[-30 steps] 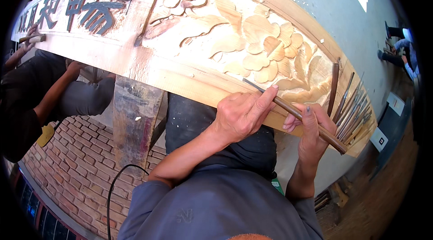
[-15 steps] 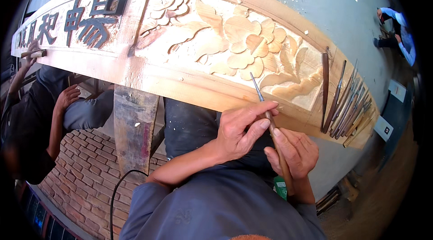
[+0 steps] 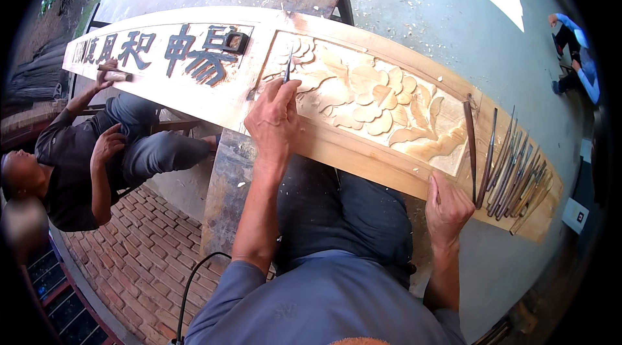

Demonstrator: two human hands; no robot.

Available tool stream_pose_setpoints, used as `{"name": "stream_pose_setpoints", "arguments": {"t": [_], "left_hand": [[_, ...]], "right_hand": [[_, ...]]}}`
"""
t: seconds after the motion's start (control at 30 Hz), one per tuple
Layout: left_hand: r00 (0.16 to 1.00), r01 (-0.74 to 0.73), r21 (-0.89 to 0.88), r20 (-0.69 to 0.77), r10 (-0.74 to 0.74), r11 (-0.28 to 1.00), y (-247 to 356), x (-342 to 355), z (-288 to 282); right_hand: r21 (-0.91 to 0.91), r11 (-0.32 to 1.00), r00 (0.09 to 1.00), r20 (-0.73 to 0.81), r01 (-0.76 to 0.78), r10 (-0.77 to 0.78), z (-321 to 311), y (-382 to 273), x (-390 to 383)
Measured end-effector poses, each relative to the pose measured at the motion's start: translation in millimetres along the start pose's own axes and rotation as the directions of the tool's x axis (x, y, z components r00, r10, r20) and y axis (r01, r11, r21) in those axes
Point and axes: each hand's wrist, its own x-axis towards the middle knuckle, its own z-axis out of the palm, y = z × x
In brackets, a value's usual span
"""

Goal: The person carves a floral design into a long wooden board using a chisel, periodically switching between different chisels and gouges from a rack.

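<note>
Carving chisel (image 3: pixel 287 68) is pinched in the left hand (image 3: pixel 273 121) at the carved floral panel (image 3: pixel 376 102)'s left end, right hand (image 3: pixel 447 206) pressed flat below its right end; shallow, controlled cuts are advised.

A long wooden signboard (image 3: pixel 194 79) runs across the scene from far left toward near right, resting on trestles. Its left part is pale bare wood with a row of large dark carved characters (image 3: pixel 194 53), black against the light ground. Its right part is a framed panel (image 3: pixel 369 102) of carved flowers and leaves in raw pale wood, no paint on it. At the far right, on the grey floor near the board's end, lies a small white square label (image 3: pixel 575 215) with a dark mark in its middle.
</note>
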Motion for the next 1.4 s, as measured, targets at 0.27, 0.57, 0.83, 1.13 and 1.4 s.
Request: {"name": "stream_pose_setpoints", "arguments": {"t": [0.27, 0.57, 0.83, 1.13, 1.4], "left_hand": [[0.992, -0.122, 0.329, 0.022, 0.122, 0.936, -77, 42, 8], [0.990, -0.123, 0.213, 0.094, 0.105, 0.969, -76, 31, 9], [0.983, -0.156, 0.317, -0.048, 0.180, 0.936, -56, -1, 0], [0.915, -0.404, -0.032, 0.013, 0.404, 0.914, 29, -55, 22], [0.946, -0.322, -0.184, -0.029, 0.322, 0.929, 39, -66, 43]], "right_hand": [[-0.041, 0.988, 0.984, -0.109, -0.146, 0.141, -5, 27, -6], [-0.035, 0.982, 0.983, -0.028, -0.184, 0.184, 3, 46, -39], [-0.131, 0.950, 0.957, -0.101, -0.284, 0.272, -2, 84, -34], [-0.245, 0.866, 0.901, -0.123, -0.435, 0.417, 4, 129, -9], [-0.347, 0.696, 0.749, -0.029, -0.629, 0.662, 13, 183, 29]]}}
